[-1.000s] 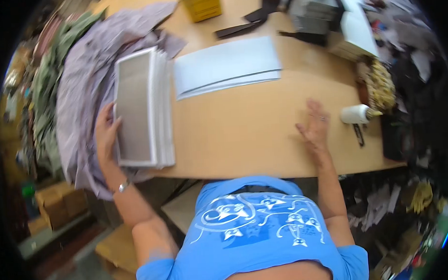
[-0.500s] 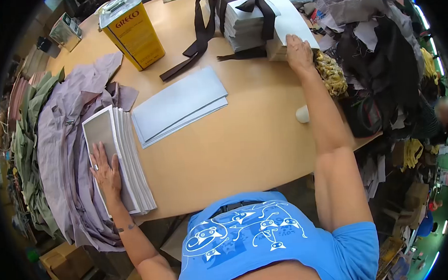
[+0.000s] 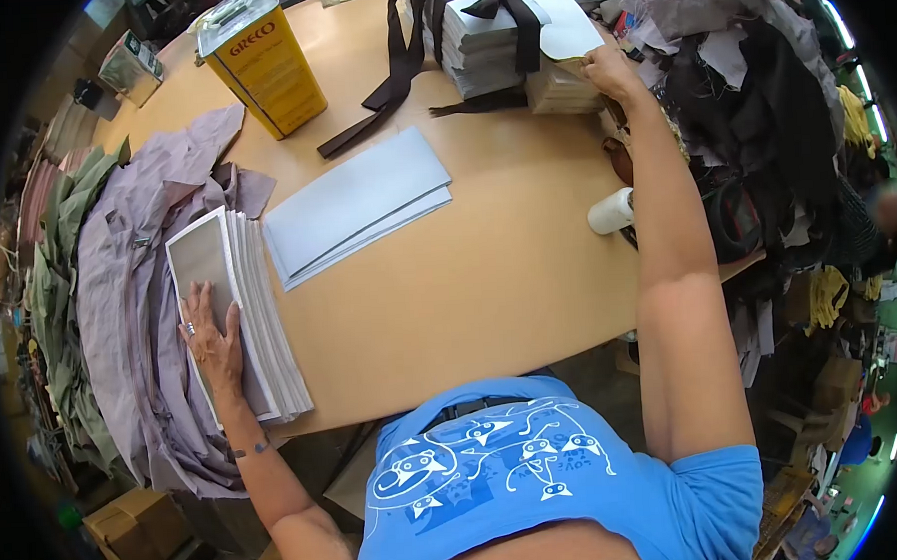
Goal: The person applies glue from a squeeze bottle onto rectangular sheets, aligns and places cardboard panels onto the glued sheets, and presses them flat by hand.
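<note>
At the left, my left hand (image 3: 211,342) lies flat, fingers spread, on top of a stack of grey panels with white borders (image 3: 246,339). My right hand (image 3: 612,76) is at the back right with its fingers closed on the near corner of a white sheet (image 3: 562,20). That sheet is lifted and bent above a stack of white pieces (image 3: 564,97). Beside this stack stands a pile of folded white pieces (image 3: 479,53) tied with a black fabric strip (image 3: 528,36). Pale blue-white sheets (image 3: 360,204) lie overlapping in the middle of the table.
A yellow GRECO can (image 3: 269,73) stands at the back left. Mauve fabric (image 3: 129,294) hangs over the left edge. A white thread spool (image 3: 612,212) lies by my right forearm. Dark and grey fabric scraps (image 3: 751,97) are heaped on the right.
My right hand has gone from lying flat on the white stack to gripping a sheet's corner and raising it. My left hand stays on the grey panels.
</note>
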{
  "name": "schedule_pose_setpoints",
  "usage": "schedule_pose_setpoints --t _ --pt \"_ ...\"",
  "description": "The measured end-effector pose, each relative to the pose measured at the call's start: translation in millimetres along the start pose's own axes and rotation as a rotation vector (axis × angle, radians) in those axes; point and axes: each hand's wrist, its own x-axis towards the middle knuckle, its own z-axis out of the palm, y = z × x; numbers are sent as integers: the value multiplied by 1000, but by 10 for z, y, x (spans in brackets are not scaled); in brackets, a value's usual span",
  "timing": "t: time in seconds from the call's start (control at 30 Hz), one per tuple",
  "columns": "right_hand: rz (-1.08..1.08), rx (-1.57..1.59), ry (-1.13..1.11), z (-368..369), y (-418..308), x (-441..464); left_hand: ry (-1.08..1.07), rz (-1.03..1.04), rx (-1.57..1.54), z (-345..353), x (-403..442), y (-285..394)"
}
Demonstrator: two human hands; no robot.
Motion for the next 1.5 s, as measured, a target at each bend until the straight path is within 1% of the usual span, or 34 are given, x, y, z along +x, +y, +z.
schedule_pose_setpoints --t 0.07,0.17,0.23,0.27,0.33,0.37,0.4,0.43,0.47,0.5,0.53,0.6,0.63,0.67,0.7,0.73,0.8,0.83,0.9,0.93,0.97,1.03,1.07,1.1,1.17,1.2,1.23,1.33,1.43,1.47,1.5 --pt "15 33 -31 -76 -12 4 3 11 -22 -7 12 -2" --pt "5 96 -62 17 109 179 4 14 -22 -22 14 16" --pt "4 142 -57 16 87 222 16 26 115 -109 -7 148" --pt "-66 66 26 -26 59 167 20 32 182 -172 -19 249" --pt "-206 -89 182 -303 -290 -106 24 139 104 -362 -52 482" --pt "-247 -188 179 -309 -314 -68 22 188 66 -403 -105 608" --pt "-256 -216 308 -157 -202 90 -42 180 -173 -391 -167 751" --pt "-613 -519 301 -161 -307 13 -107 170 -410 -375 -209 918" --pt "-642 -359 329 -64 -507 -111 -173 158 -647 -355 -242 1080" --pt "-665 -201 359 47 -748 -245 -274 139 -807 -249 -288 1218" --pt "-807 -213 347 158 -922 -364 -375 119 -968 -87 -337 1353" --pt "-781 94 98 223 -1515 -844 -536 20 -1350 165 -429 1635" --pt "-803 225 48 342 -1678 -1044 -549 -12 -1407 199 -450 1761" --pt "-757 303 -84 418 -1845 -1260 -562 -47 -1463 225 -472 1870" --pt "-767 444 -195 455 -1952 -1471 -575 -84 -1518 258 -474 1929" --pt "-771 588 -307 484 -2014 -1659 -499 -96 -1436 333 -453 1939" --pt "-613 666 -499 569 -2028 -1909 -344 -117 -1269 517 -419 1911" --pt "-614 744 -358 651 -1960 -2028 -352 -222 -1414 541 -451 1886" --pt "-614 886 -65 825 -1688 -2251 -543 -315 -1455 687 -430 1556" --pt "-544 892 -26 827 -1505 -2344 -640 -359 -1471 725 -437 1445" --pt "-475 896 14 803 -1280 -2443 -557 -419 -1482 701 -488 1444" --pt "-267 877 170 782 -828 -2672 -533 -426 -1487 643 -557 1378" --pt "-138 821 332 848 -632 -2781 -520 -429 -1489 610 -578 1351" --pt "64 897 337 885 -428 -2884 -521 -417 -1426 574 -588 1344" --pt "276 926 439 918 -32 -2949 -529 -351 -1125 428 -469 1438" --pt "288 849 501 881 65 -2907 -529 -318 -972 399 -415 1482" --pt "299 774 562 857 127 -2833 -464 -252 -750 451 -328 1494" --pt "250 808 602 914 189 -2577 12 158 -241 609 -85 1545" --pt "206 1024 521 1126 270 -2436 -16 -1 -266 799 197 1534" --pt "189 1105 489 1170 275 -2410 -29 23 -243 808 258 1529" --pt "174 1045 512 1179 275 -2381 -43 47 -225 821 304 1540"
